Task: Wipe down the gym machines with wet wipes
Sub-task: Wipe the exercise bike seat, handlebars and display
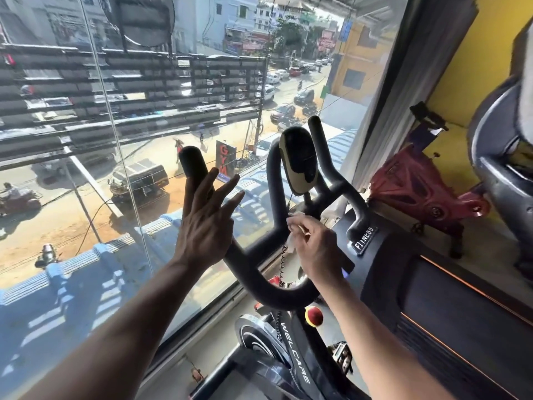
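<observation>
The right hand [314,243] is pinching a white wet wipe [294,226] against the spin bike handlebar [271,293] at frame centre. The left hand [206,223] is resting open-fingered on the left grip [192,163], holding nothing.

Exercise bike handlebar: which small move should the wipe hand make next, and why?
Probably slide the wet wipe in the right hand along the handlebar centre toward the display console, since it sits bunched there while the left hand braces the left grip.

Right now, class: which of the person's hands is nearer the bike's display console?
Right. The right hand, pinching a wet wipe, is just below the display console at its stem. The left hand rests on the left handlebar grip, further off.
</observation>
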`<state>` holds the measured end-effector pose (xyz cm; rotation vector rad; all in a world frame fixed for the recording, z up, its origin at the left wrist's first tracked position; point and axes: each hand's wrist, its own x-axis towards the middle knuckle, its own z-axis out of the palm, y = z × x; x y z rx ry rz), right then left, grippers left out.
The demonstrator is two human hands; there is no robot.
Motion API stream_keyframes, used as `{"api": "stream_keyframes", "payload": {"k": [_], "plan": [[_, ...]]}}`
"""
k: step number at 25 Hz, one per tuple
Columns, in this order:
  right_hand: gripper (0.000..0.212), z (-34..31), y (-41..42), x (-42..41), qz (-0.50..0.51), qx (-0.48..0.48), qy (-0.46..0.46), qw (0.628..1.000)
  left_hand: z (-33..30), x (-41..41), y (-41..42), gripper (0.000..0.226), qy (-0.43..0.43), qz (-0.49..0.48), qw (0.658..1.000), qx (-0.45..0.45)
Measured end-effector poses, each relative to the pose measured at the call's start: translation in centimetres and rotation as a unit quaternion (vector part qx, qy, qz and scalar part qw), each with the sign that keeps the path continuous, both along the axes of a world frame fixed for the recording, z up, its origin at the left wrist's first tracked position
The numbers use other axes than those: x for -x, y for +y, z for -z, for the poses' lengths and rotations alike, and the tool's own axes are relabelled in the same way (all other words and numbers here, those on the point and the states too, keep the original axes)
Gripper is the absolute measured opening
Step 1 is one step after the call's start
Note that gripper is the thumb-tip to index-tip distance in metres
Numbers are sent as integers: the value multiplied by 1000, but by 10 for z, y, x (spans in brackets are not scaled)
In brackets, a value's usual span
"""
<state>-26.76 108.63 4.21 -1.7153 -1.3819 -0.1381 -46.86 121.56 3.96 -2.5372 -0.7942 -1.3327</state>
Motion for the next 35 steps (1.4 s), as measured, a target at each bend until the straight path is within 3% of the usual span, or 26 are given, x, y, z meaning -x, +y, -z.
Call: {"api": "stream_keyframes", "payload": {"k": [3,8,10,14,16,20,24,30,35], "plan": [[17,1,-47,-15,-2,-21,-26,999,-1,-2,-1,50,1,-16,1000,-8],[25,13,-99,-47,31,85,-69,993,3,-2,-1,47,-11,-12,1000,3],[21,25,-99,-26,49,69,-57,995,3,-2,-1,45,-11,-14,1000,5],[19,40,-100,40,-55,52,-70,995,6,-4,-5,44,-13,-17,1000,19],[23,38,-96,24,-75,76,-108,988,7,-4,-3,44,-7,-15,1000,9],[21,23,-83,-24,35,111,-100,988,8,-4,-1,43,-11,-26,1000,2],[25,37,-94,63,-6,100,-114,988,8,-3,-1,46,-22,-19,1000,-1],[42,28,-69,115,-31,96,-38,994,7,-3,1,46,-35,-10,999,-11],[26,10,-50,123,-91,70,-52,992,9,-1,1,43,-31,2,999,-19]]}}
